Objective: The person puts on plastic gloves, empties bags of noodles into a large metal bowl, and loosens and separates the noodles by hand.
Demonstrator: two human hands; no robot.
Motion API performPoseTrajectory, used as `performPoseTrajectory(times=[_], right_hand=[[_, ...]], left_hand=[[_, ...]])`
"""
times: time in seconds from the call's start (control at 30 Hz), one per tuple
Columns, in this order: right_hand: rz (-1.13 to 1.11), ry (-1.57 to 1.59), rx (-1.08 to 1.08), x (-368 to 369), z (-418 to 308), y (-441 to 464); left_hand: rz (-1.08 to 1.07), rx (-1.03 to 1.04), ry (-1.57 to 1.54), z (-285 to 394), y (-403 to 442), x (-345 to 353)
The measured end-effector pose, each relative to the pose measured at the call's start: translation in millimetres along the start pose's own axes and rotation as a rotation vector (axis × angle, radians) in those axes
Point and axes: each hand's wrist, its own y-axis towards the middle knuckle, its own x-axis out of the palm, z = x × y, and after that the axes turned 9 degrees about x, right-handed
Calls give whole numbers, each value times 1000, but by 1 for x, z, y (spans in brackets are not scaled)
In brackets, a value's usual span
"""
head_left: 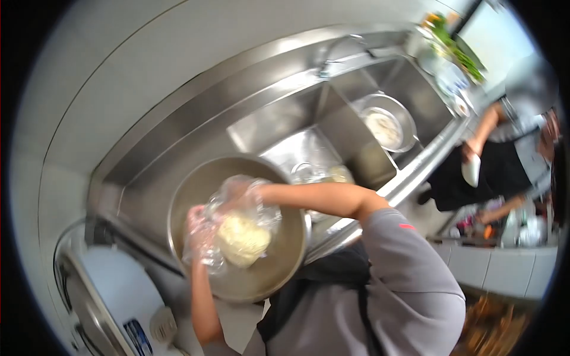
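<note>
Over the wide bowl (287,252) on the steel table (145,181), beside the sink (297,148), both hands work close around a pale lump (244,242). The left hand (199,231) is at the lump's left side, the right hand (240,193) just above it, both covered in loose, clear plastic (270,216); whether gloves or a bag, I cannot tell. The fingers of both hands are blurred under it, so how far they are open, and whether they grip the lump or merely press on it, cannot be told. Nor is it plain whether the lump rests on the bowl's bottom or is lifted off it.

The slack plastic seems the likeliest trouble: a fold could stick to the lump, or tear and leave a scrap in it. If the lump is soft, uneven pressure could break it; a hard sideways push could slide the bowl.
</note>
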Motion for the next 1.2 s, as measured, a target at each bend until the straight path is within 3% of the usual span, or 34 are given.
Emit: performPoseTrajectory(times=[0.03,0.1,0.17,0.2,0.27,0.3,0.33,0.43,0.5,0.57,0.63,0.73,0.83,0.93,0.97,1.07,1.1,1.17,1.2], right_hand=[[121,-12,2,14,2,12],[422,147,-382,39,19,24],[446,-10,-503,37,23,3],[451,-91,-566,34,26,-8],[175,-220,-350,15,16,-50],[25,-277,-246,7,13,-65],[41,-294,-240,11,19,-65],[91,-336,-268,68,60,-32],[139,-294,-382,89,73,-20],[104,-174,-439,87,78,-18],[0,-57,-351,64,55,-19],[20,390,14,34,3,-36],[-96,676,214,18,-7,-16],[-183,1371,183,10,-27,-10],[-230,1363,99,3,-35,-11],[-155,898,-61,-26,-44,-19],[-27,708,-137,-32,-48,-24],[216,314,-264,-42,-56,-33],[215,208,-318,-49,-58,-38]], left_hand=[[22,-172,-431,10,1,3],[60,-24,89,15,-12,9],[11,90,450,20,-34,11],[-116,359,847,0,-53,2],[-353,304,943,-5,-68,-4],[-454,-28,638,30,-68,-6],[-528,-357,322,51,-70,-8],[-402,-92,885,-9,-105,-1],[-264,-15,907,-20,-100,7],[-355,-421,679,-3,-83,3],[-192,-204,541,3,-78,-6],[16,-280,468,5,-64,-14],[109,-268,272,5,-56,-19],[260,-471,-109,37,-39,-16],[493,-413,-310,42,-39,-8],[438,-569,-558,5,-31,-35],[328,-627,-307,39,-28,-43],[280,-469,-389,94,-26,-50],[259,-394,-432,108,-25,-50]])
